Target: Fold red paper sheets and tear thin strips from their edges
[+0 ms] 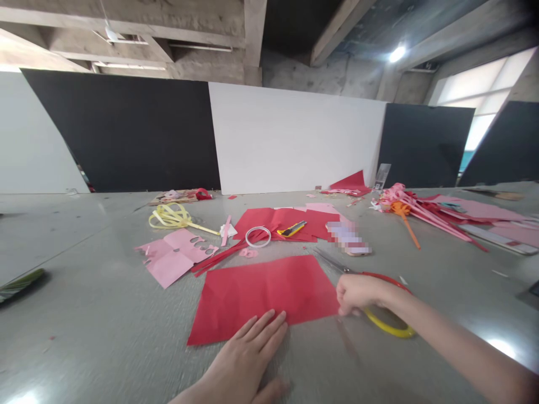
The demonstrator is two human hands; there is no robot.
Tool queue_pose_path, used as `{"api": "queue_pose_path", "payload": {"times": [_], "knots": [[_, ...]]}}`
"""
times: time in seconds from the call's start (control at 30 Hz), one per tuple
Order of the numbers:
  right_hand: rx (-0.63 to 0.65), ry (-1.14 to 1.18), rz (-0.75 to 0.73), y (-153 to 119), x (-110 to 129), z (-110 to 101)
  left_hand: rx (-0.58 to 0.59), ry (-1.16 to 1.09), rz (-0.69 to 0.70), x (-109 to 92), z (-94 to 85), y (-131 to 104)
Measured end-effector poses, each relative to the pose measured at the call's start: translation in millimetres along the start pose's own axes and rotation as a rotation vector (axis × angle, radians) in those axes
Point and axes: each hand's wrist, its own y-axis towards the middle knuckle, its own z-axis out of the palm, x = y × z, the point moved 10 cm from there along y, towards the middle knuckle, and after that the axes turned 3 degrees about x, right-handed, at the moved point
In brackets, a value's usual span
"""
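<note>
A sheet of red paper (261, 292) lies flat on the grey table, with faint creases across it. My left hand (248, 348) rests with fingers stretched out, their tips on the paper's near edge. At the sheet's lower right corner, my right hand (357, 293) has its fingers curled closed on the paper edge; the fingertips are partly hidden. Beneath and behind that hand lie scissors (391, 328) with one red and one yellow handle loop, their blades pointing to the upper left.
Beyond the sheet lie a roll of tape (258, 246), a yellow utility knife (292, 229), more red paper (252, 219) and a phone (349, 240). Cut pink paper (172, 255) and a yellow ribbon flower (174, 217) are left. Pink paper flowers (398, 196) lie right.
</note>
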Motion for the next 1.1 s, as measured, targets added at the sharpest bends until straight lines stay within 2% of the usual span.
{"api": "queue_pose_path", "payload": {"times": [0.13,0.43,0.6,0.87,1.1], "knots": [[-0.038,0.024,0.031,-0.7,-11.9,-4.7,-0.005,-0.024,0.006,-1.5,-1.0,-0.7],[-0.058,0.044,0.055,-3.4,-18.8,-7.9,-0.046,-0.029,0.028,-4.4,-3.8,-3.2],[-0.045,0.092,0.058,-0.2,-24.5,-4.8,-0.018,-0.016,0.012,-3.0,-3.0,-1.5],[0.001,0.196,0.079,-0.9,-25.1,1.0,-0.019,-0.021,0.02,-2.0,-1.3,-2.2],[0.013,0.168,0.081,-1.9,-23.1,1.1,-0.01,-0.029,0.022,-1.8,-1.8,-1.0]]}}
